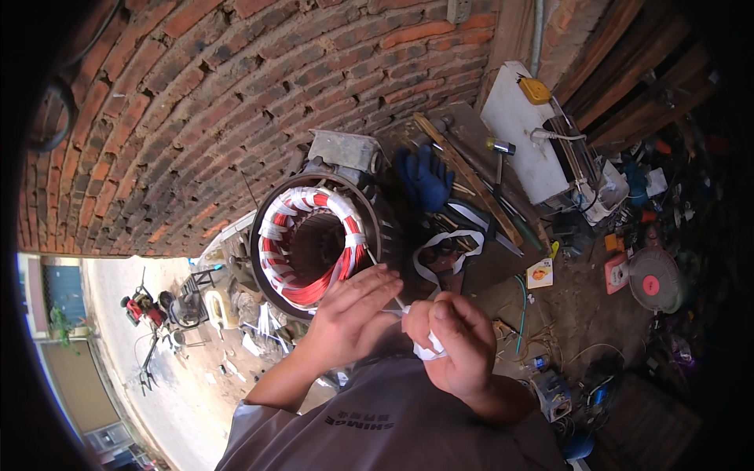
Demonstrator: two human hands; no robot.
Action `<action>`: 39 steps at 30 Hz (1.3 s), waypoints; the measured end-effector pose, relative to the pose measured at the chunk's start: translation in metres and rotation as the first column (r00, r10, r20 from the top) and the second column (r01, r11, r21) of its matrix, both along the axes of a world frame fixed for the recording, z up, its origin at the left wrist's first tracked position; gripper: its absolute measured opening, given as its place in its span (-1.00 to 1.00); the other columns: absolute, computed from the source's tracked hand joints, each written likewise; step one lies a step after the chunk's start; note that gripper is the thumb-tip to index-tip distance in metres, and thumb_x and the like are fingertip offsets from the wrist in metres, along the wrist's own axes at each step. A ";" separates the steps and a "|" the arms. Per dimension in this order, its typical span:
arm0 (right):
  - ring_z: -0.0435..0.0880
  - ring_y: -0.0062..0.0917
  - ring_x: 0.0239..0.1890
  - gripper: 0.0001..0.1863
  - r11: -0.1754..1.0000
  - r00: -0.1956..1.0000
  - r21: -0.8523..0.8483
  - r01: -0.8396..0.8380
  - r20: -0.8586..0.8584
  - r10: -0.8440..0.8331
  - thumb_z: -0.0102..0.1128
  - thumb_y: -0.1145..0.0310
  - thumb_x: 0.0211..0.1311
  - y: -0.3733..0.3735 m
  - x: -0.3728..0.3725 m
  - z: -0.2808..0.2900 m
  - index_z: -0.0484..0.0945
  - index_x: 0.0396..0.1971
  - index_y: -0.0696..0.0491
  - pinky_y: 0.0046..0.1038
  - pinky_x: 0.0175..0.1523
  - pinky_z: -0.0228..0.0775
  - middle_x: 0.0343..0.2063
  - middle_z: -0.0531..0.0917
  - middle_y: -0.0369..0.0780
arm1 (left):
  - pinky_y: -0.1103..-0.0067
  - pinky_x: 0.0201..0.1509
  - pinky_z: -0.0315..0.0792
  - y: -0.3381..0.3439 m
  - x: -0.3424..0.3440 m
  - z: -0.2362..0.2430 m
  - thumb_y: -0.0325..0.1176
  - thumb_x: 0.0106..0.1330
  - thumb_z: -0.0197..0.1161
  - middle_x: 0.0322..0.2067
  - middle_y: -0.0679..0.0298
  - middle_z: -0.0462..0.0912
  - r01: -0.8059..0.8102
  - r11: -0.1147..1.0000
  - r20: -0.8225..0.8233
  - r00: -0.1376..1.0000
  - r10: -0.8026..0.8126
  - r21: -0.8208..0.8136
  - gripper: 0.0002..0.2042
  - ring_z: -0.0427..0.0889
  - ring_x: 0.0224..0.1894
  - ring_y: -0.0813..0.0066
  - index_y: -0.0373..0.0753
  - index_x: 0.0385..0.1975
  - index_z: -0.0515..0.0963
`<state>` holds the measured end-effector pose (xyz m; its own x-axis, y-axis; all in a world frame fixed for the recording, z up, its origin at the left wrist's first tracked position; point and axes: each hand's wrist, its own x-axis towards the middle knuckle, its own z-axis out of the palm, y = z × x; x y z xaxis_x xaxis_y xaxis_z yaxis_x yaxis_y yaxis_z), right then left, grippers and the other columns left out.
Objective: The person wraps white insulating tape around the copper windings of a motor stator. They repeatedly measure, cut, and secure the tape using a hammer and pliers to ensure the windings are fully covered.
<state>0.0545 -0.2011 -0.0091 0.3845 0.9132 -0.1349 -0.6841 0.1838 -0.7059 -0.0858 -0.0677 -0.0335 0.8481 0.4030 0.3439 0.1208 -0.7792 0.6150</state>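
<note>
1. Wound stator coil [355, 229] sits inside motor housing [393, 242]; likely heavy, firm; hold housing rim.
2. Right hand [455, 345] clenched on white binding tape [430, 350]; likely light, soft; best held flat, taut.
3. Left hand [355, 315]: fingers extended near coil; grasp unclear.

Dark lettering [360, 422], two rows, upside down, on front of grey shirt [408, 436].
</note>
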 end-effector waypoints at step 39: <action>0.11 -0.71 -0.72 -0.62 0.910 0.838 -0.271 -0.315 0.371 0.401 0.16 0.28 0.39 0.280 0.107 -0.025 0.27 -0.64 -0.03 -0.48 -0.63 -0.08 -0.73 0.22 -0.44 | 0.25 -0.37 0.60 0.037 0.039 0.004 -0.47 0.24 0.28 -0.37 0.11 0.74 -0.472 0.879 -0.406 0.817 0.409 -0.064 -0.80 0.74 -0.40 0.04 -0.23 -0.17 0.46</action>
